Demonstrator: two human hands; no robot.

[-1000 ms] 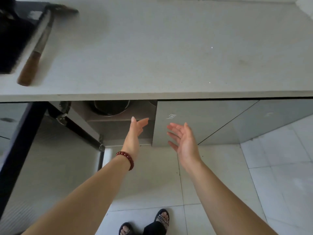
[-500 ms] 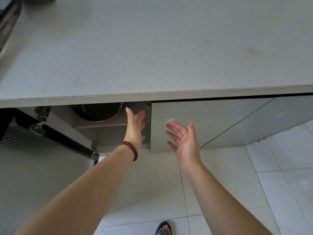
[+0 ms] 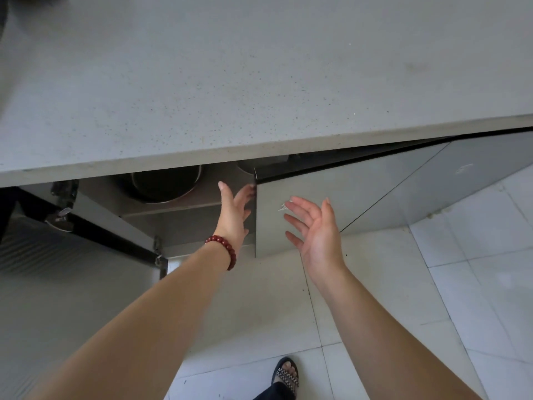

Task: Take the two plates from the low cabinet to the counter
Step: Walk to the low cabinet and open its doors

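Grey and speckled, the stone table (image 3: 230, 82) fills the top of the view, and nothing stands on the part that shows. Under it the low cabinet (image 3: 184, 223) is open on its left side. A dark round pot (image 3: 165, 183) sits on the shelf inside, and the edge of another round thing (image 3: 245, 166) peeks out beside it. No plates can be seen; the table's edge hides most of the shelf.

The left hand (image 3: 235, 210), with a red bead bracelet (image 3: 222, 251) on the wrist, reaches into the opening. Its fingers are spread and straight, and the tips touch the edge of the right cabinet door (image 3: 346, 197). It holds nothing. The right hand (image 3: 313, 228) is in front of that door, palm turned inward, fingers wide apart, holding nothing too. The pot is just up and to the left of the left hand.

Half a second ago the right door was shut flat. Now its left edge has come out a little, with a dark gap along its top. The left hand has moved up to that edge. A sandalled foot (image 3: 285, 376) stands on the white tile floor (image 3: 476, 284).
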